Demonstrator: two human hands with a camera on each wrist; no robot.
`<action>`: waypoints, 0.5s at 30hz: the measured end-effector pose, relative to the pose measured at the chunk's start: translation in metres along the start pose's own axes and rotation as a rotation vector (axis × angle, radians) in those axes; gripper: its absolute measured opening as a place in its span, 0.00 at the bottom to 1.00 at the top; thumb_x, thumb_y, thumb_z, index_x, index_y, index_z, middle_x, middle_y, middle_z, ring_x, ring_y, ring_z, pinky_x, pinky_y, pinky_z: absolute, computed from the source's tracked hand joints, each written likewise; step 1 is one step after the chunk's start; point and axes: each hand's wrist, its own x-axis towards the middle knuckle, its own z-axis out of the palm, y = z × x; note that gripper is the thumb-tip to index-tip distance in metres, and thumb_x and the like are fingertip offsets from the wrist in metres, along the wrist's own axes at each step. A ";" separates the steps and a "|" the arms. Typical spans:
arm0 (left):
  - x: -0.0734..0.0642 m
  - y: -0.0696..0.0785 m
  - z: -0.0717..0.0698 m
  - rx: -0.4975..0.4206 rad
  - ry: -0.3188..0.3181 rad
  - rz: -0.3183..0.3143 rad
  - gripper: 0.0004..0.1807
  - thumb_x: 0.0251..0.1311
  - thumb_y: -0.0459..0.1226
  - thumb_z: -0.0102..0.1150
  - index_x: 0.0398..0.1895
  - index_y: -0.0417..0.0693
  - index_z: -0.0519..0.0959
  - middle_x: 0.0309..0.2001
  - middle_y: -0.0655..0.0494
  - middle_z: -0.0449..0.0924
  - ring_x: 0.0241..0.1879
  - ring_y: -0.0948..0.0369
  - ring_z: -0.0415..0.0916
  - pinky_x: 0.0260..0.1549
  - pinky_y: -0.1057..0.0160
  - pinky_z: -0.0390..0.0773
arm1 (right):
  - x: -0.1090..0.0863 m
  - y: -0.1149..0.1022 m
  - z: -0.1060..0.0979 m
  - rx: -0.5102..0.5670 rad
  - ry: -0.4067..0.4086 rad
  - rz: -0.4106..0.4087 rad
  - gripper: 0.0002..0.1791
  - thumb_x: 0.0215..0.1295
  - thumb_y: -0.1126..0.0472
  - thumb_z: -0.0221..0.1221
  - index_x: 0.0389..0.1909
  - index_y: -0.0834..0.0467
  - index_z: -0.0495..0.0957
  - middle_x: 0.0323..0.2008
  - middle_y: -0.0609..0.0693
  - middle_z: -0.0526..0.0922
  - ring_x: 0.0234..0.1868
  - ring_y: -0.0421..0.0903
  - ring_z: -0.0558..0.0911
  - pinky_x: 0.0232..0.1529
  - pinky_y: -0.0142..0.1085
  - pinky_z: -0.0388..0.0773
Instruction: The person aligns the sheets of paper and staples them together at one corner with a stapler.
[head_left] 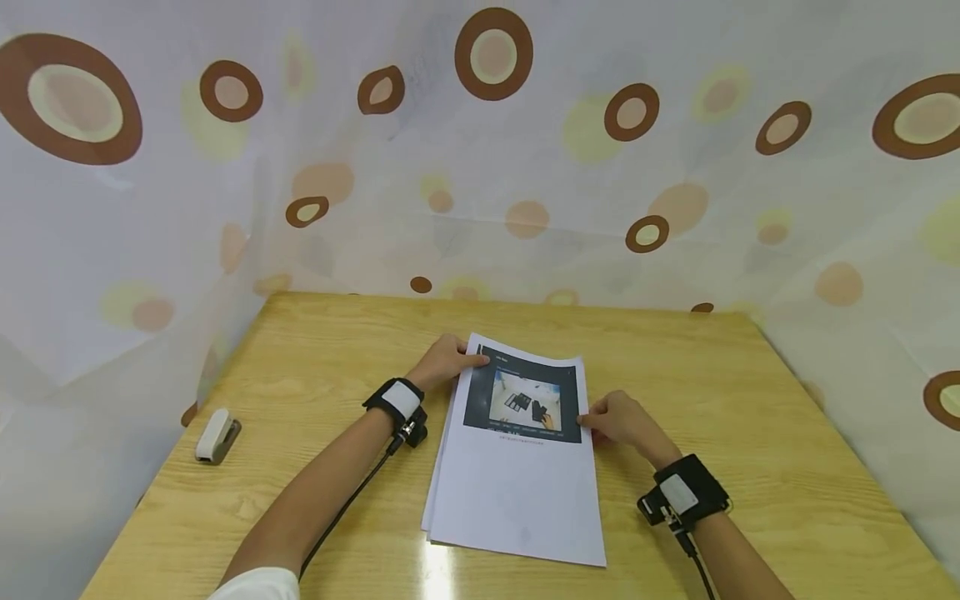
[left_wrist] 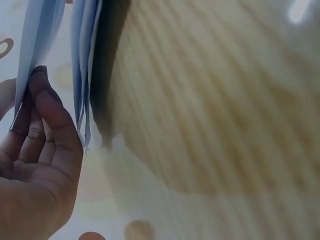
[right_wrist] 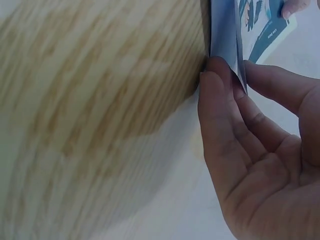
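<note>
At the table point(head_left: 757, 442), the left hand point(head_left: 442, 363) and right hand point(head_left: 621, 421) pinch opposite edges of the papers point(head_left: 517, 500), where light, matched pressure should help even them up.

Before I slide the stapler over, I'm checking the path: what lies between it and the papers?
In the head view, the left forearm, with its wrist strap and cable, crosses between the stapler and papers; the rest is bare tabletop.

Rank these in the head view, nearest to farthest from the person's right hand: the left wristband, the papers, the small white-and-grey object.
1. Papers: pinched at their right edge by the right hand.
2. Left wristband: left of the papers.
3. Small white-and-grey object: farther left, beyond the wristband.
</note>
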 end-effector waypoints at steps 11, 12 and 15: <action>0.000 -0.001 -0.001 -0.002 0.022 0.007 0.23 0.65 0.42 0.65 0.15 0.45 0.68 0.15 0.59 0.56 0.17 0.63 0.57 0.20 0.67 0.57 | 0.001 -0.001 0.002 0.025 -0.002 0.016 0.09 0.67 0.65 0.62 0.35 0.69 0.85 0.25 0.52 0.84 0.27 0.45 0.82 0.32 0.37 0.81; 0.000 -0.001 -0.002 0.001 0.027 0.008 0.24 0.66 0.42 0.64 0.16 0.43 0.67 0.16 0.58 0.56 0.17 0.62 0.57 0.20 0.66 0.57 | 0.001 -0.002 0.002 0.030 -0.002 0.019 0.09 0.67 0.66 0.62 0.35 0.69 0.85 0.25 0.52 0.84 0.27 0.45 0.83 0.32 0.37 0.81; -0.002 -0.002 -0.004 -0.002 0.066 0.004 0.18 0.67 0.42 0.63 0.25 0.37 0.77 0.22 0.56 0.66 0.22 0.61 0.64 0.24 0.67 0.64 | 0.000 -0.002 0.002 0.039 -0.003 0.021 0.09 0.68 0.66 0.62 0.36 0.70 0.85 0.25 0.53 0.84 0.28 0.46 0.83 0.33 0.38 0.82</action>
